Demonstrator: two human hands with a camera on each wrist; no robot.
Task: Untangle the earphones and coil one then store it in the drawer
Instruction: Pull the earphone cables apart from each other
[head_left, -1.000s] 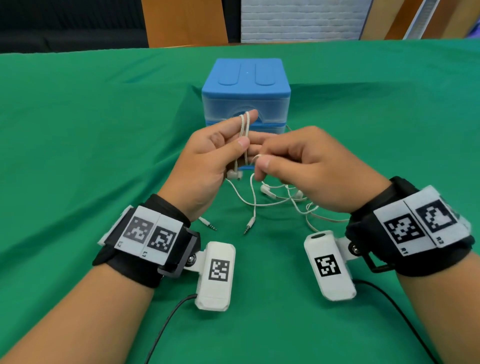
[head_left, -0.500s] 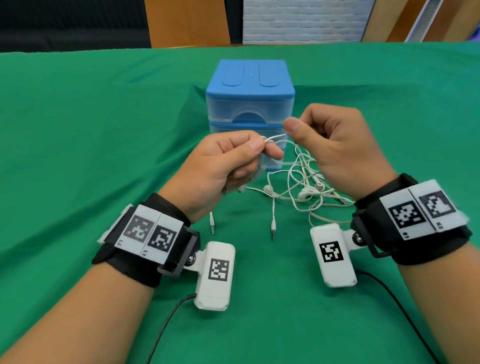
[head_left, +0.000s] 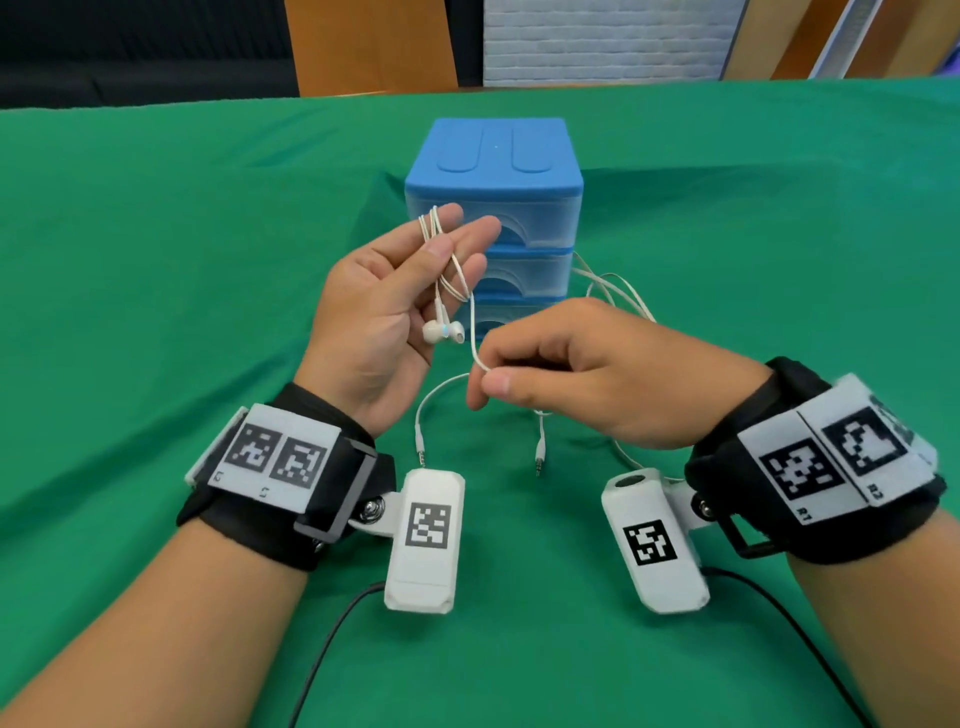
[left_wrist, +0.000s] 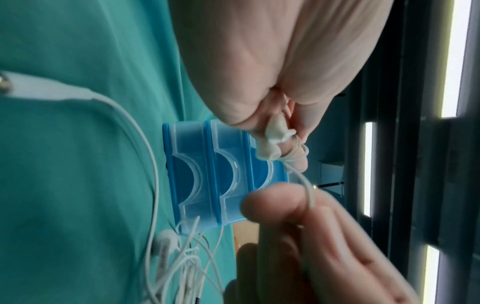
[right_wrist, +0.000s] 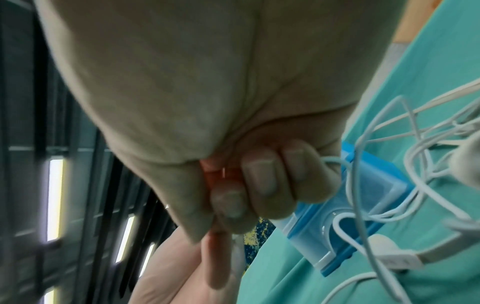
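Observation:
My left hand (head_left: 441, 249) is raised palm up before the blue drawer unit (head_left: 493, 208). White earphone cable (head_left: 434, 228) is looped over its fingers and the thumb pins it there. The two earbuds (head_left: 442, 331) dangle by the palm; in the left wrist view the earbuds (left_wrist: 271, 139) hang against the wrapped fingers. My right hand (head_left: 485, 376) sits lower, pinching the same cable between thumb and forefinger. One jack plug (head_left: 421, 452) hangs below. The second earphone (head_left: 618, 291) lies tangled behind the right hand.
The drawer unit has three translucent drawers, all closed, at the middle of the green tablecloth (head_left: 182, 286). A second jack plug (head_left: 540, 460) lies near my right wrist. Loose white cable (right_wrist: 415, 164) spreads on the cloth right of the unit.
My left hand has opened from a curled grip to palm up with the cable looped over its fingers. My right hand came down and left from beside the drawers, still pinching the cable.

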